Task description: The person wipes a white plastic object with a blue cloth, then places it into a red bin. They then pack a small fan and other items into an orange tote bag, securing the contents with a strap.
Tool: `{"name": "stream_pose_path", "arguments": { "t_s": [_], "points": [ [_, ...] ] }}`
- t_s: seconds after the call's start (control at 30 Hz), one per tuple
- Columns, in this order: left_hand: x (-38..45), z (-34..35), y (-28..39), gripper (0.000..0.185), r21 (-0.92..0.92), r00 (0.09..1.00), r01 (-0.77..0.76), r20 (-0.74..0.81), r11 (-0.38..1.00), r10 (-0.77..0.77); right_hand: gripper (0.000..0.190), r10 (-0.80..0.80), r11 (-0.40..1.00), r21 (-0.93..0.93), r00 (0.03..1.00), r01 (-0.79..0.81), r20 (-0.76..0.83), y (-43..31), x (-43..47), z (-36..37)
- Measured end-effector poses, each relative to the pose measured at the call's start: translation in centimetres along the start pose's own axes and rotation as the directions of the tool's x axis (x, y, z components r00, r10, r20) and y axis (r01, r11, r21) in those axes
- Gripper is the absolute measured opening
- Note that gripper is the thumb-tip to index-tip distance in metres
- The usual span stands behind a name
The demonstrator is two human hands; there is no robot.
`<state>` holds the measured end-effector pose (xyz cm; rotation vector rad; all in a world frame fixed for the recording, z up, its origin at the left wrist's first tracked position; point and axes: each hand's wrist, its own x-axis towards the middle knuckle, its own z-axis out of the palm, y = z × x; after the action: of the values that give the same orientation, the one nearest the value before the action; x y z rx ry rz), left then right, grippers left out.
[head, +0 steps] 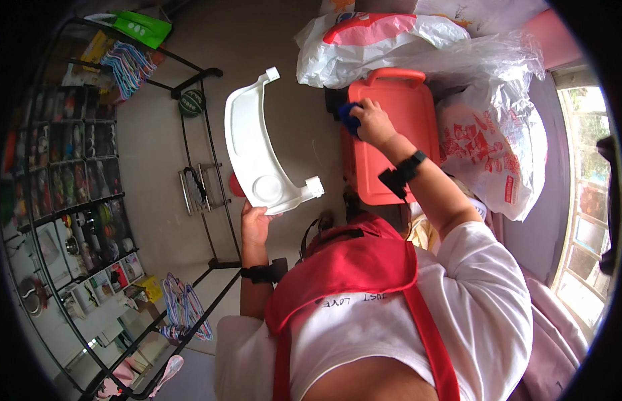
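My left hand (256,220) grips the lower end of a white plastic tray (253,145), which looks like a high-chair tray with a round recess and a clip at each end. The tray is held up over the floor, its curved inner edge facing right. My right hand (373,123) is closed around a blue cloth (350,119), above the left side of a coral-red plastic storage box lid (396,170). The cloth and the tray are apart. Both wrists wear black straps with small devices.
White plastic bags (491,145) lie beside and beyond the box. On the left stands a black metal clothes rack (210,130) with hangers (183,308), a dark green ball (191,103) at its base. Shelves of goods (83,140) are farther left. A window (584,200) is at the right.
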<state>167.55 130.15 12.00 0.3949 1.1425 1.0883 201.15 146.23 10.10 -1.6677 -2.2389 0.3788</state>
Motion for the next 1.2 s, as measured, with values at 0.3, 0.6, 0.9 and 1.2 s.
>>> {"name": "stream_pose_path", "arguments": {
  "t_s": [0.3,0.6,0.9,1.2],
  "points": [
    [-0.3,-1.3,-0.2,0.053,-0.039,0.999,0.004,0.04,0.999,-0.002,0.026,-0.04,0.973,0.227,0.958,-0.026,0.283,-3.4,-16.6,-3.4],
    [-2.3,-2.2,0.5,0.057,0.008,0.997,-0.012,0.076,1.0,0.011,0.027,0.655,0.747,0.35,0.718,-0.565,-0.237,8.6,-7.8,-5.6],
    [-3.4,-3.1,1.1,0.052,0.027,0.996,-0.05,0.078,0.998,0.048,0.027,0.099,0.957,0.268,0.993,-0.112,0.06,-0.1,-13.4,-0.1],
    [-4.4,-3.5,2.0,0.052,0.079,0.994,-0.056,0.096,0.995,0.048,0.03,0.711,0.698,0.173,0.702,-0.695,-0.047,5.1,-19.4,-5.4]
  ]
}}
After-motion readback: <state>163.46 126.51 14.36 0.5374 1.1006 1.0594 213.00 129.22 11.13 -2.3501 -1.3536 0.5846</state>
